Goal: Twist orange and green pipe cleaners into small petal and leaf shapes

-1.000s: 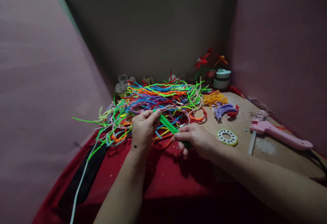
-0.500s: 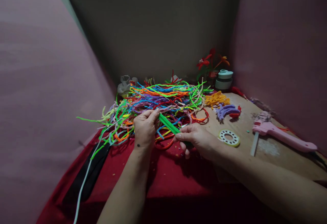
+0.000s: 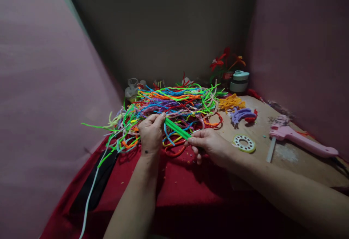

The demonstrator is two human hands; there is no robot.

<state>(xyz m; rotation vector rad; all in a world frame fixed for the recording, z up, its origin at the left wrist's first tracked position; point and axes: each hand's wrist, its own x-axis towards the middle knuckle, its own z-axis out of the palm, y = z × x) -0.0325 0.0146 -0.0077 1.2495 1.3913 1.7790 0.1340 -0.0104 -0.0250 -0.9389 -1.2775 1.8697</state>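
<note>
A flat strip of green pipe cleaners, laid side by side, is stretched between my two hands in the head view. My left hand pinches its upper left end between thumb and fingers. The lower right end is gripped by my right hand, thumb on top and the lower fingers curled beneath. Just behind both hands spreads a tangled heap of colourful pipe cleaners in blue, orange, purple, red and green. How the strip's ends are joined is hidden by my fingers.
On the board at right lie a pink glue gun, a round white-and-yellow tape spool, purple pieces and orange pieces. Behind stand red flowers and a teal-lidded jar. A white cable crosses the red cloth.
My left hand has shifted slightly left and up with its end of the strip. My right hand stays nearly in place, and the strip remains held between both.
</note>
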